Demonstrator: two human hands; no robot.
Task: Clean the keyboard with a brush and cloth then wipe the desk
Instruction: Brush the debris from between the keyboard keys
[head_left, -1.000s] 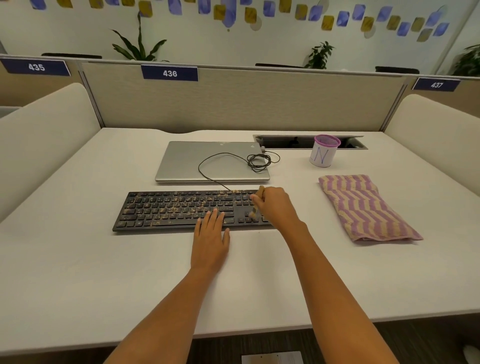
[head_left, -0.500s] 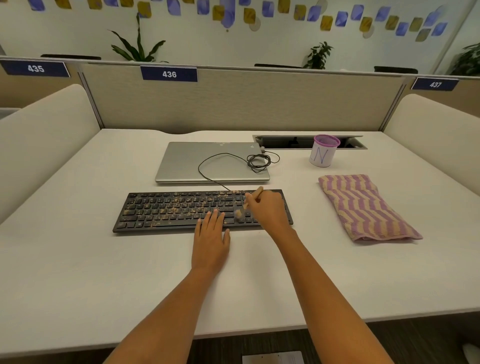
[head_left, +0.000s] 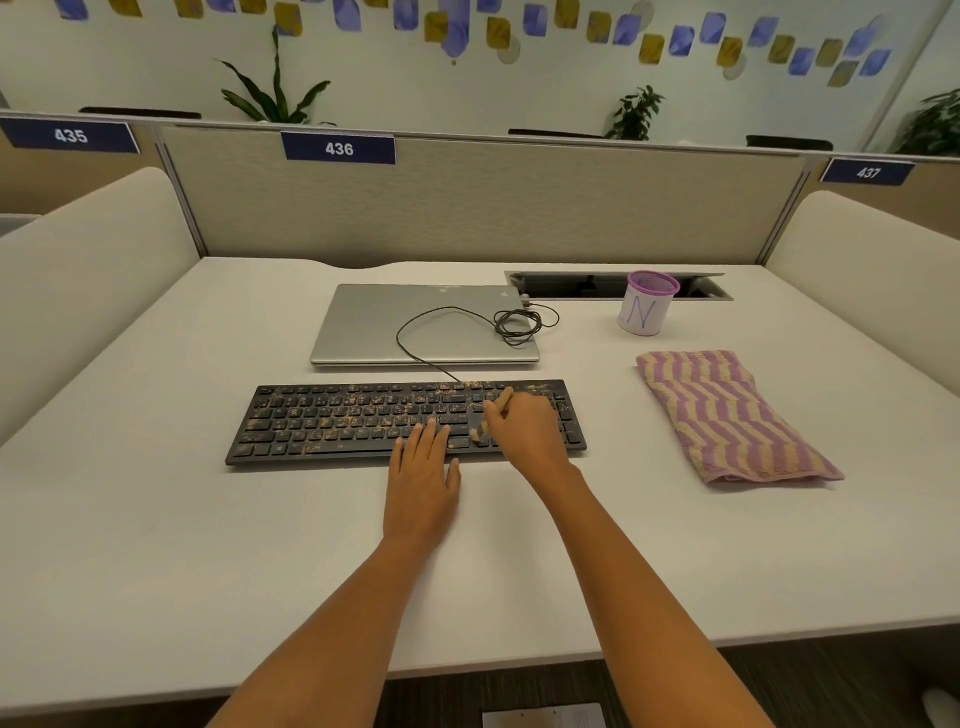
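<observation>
Nearest, my left hand (head_left: 422, 478) lies flat on the white worktop (head_left: 208, 545), fingertips resting on the black, crumb-dusted keyboard (head_left: 353, 421). Beyond it my right hand (head_left: 524, 428) grips a small wooden brush (head_left: 505, 397), bristles on the keys; the pink-striped cloth (head_left: 727, 415) lies well to the right.

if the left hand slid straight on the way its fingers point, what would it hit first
The left hand rests its fingertips on the front rows of the keyboard, so it would meet those dusty keys first; past them, probably the black cable and closed laptop, though depth is unclear.
</observation>
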